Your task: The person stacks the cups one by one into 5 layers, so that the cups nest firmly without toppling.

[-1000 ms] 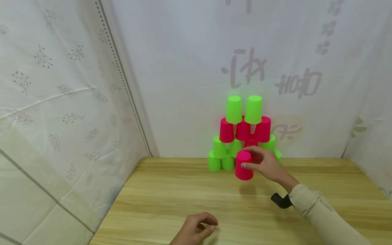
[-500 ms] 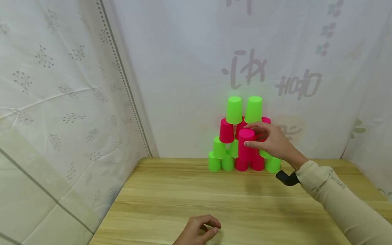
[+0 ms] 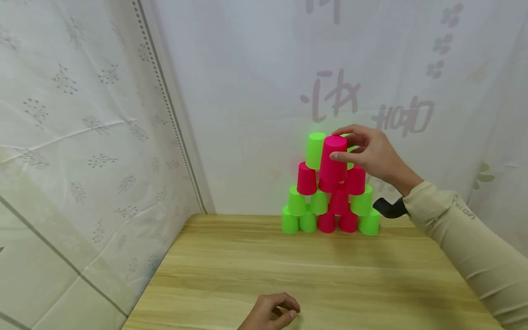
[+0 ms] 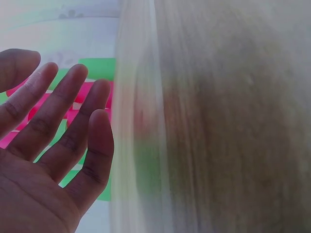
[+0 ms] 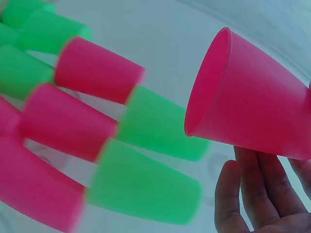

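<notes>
My right hand (image 3: 371, 151) pinches an upside-down pink plastic cup (image 3: 333, 160) between thumb and fingers, in front of the upper part of a cup pyramid. In the right wrist view the held cup (image 5: 257, 97) shows its open rim, apart from the stacked cups. The pyramid has a bottom row of green and pink cups (image 3: 327, 222), mixed cups above, a row of pink cups (image 3: 307, 178), and two green cups (image 3: 316, 150) on top, one partly hidden behind the held cup. My left hand (image 3: 272, 311) holds nothing, fingers loosely bent over the near table; the left wrist view shows its palm.
The wooden table (image 3: 231, 261) reaches back to a white printed cloth (image 3: 247, 114), close behind the pyramid. Another patterned cloth (image 3: 95, 183) hangs along the left side. A black bent piece (image 3: 388, 208) sticks out at the right wrist.
My right hand has raised the pink cup from just above the table, in front of the bottom rows, to the height of the top green cups. The left hand has barely shifted.
</notes>
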The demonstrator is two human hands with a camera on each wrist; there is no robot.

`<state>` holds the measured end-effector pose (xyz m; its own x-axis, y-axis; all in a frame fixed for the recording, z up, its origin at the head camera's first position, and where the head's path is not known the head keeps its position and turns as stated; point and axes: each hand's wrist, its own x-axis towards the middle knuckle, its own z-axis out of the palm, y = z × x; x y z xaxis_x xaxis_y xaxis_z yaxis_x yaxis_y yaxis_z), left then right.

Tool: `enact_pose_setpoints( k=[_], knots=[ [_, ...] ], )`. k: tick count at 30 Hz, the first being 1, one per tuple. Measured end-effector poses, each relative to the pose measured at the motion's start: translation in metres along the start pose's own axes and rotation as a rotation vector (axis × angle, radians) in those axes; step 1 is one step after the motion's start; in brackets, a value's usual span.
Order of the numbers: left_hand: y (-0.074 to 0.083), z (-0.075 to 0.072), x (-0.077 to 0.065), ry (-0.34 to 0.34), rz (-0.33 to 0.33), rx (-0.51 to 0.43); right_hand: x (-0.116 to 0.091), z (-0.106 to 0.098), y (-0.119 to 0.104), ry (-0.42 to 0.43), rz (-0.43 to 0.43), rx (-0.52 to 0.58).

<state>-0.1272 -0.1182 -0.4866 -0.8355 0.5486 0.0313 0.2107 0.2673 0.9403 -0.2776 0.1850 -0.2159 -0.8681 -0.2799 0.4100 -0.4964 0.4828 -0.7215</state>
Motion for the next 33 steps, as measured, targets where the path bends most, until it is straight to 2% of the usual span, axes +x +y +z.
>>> enact_pose_setpoints(
  k=[6,11,18,23,33],
  knots=[
    [-0.001,0.003,-0.002,0.004,-0.005,-0.024,0.025,-0.019,-0.019,0.069,-0.024,-0.055],
    [-0.001,0.005,-0.004,0.004,-0.013,-0.055,0.048,-0.027,-0.026,0.129,-0.026,-0.097],
    [-0.001,0.006,-0.007,-0.002,0.010,-0.032,0.071,-0.029,-0.028,0.158,0.058,-0.118],
    [-0.003,0.005,-0.008,-0.011,0.032,-0.016,0.079,-0.022,-0.024,0.166,0.123,-0.095],
    [-0.004,0.004,-0.009,-0.018,0.025,-0.016,0.081,-0.011,-0.015,0.193,0.150,-0.112]
  ],
)
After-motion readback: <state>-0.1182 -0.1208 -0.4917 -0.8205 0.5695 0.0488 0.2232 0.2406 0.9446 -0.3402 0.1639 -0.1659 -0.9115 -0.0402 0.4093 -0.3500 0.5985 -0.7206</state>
